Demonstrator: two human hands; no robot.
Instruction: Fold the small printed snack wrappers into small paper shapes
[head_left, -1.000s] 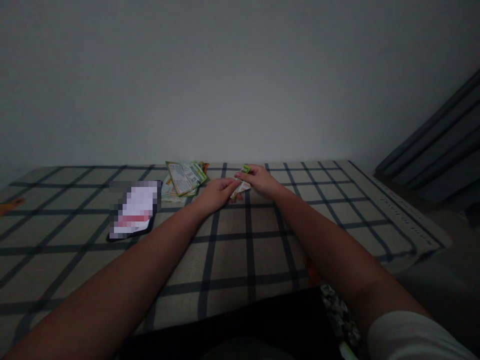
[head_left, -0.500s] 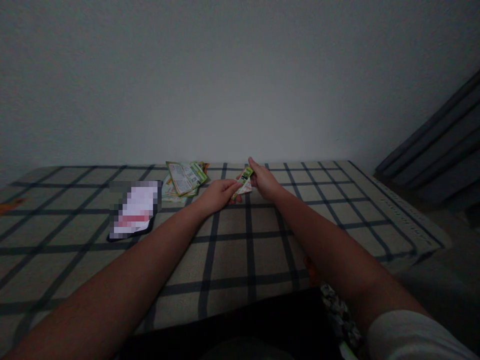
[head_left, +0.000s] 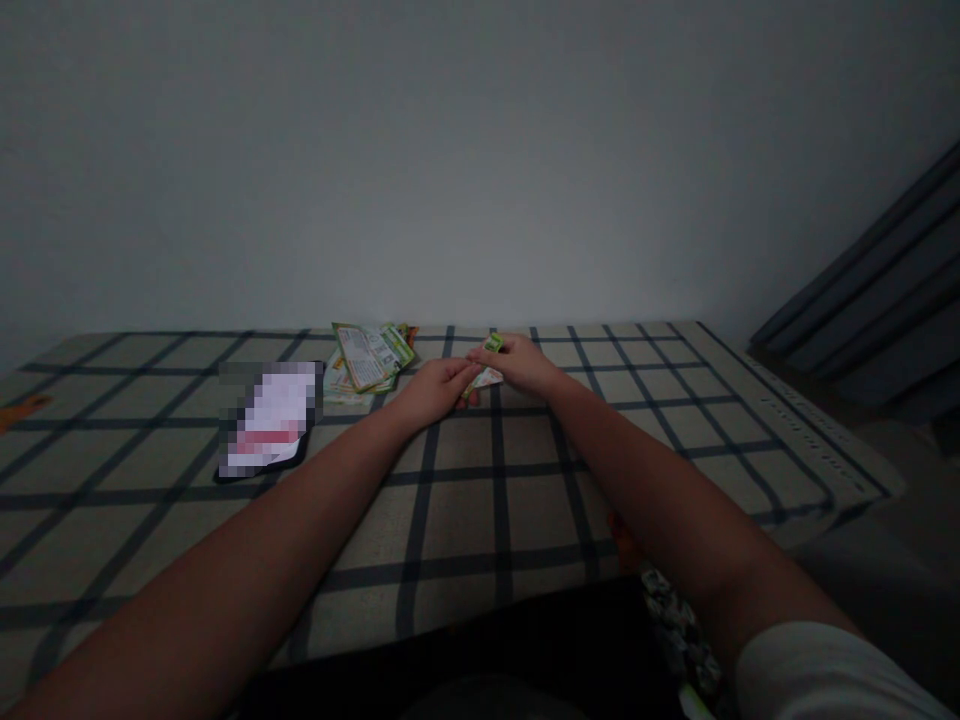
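Note:
Both my hands meet over the checked tablecloth (head_left: 457, 520), near its far edge. A small green-and-white printed packet (head_left: 490, 378), folded or creased, lies between them. My left hand (head_left: 433, 388) pinches its near left part with the thumb on top. My right hand (head_left: 523, 366) is closed on the packet's upper right part, thumb and fingers pressed close to the left thumb. Much of the packet is hidden by the fingers. Left of my hands lies a loose pile of similar green-and-white packets (head_left: 367, 358).
A phone (head_left: 277, 415) with a blurred bright screen lies on the cloth at the left. Behind the table rises a plain wall (head_left: 480, 160). Dark grey curtain folds (head_left: 885, 270) hang at the right. An orange patch (head_left: 22, 412) shows at the far left.
My right thumb, raised before, has come down onto the packet, and the right hand has moved left toward the left fingers. More of the packet is covered. The left hand has stayed in place.

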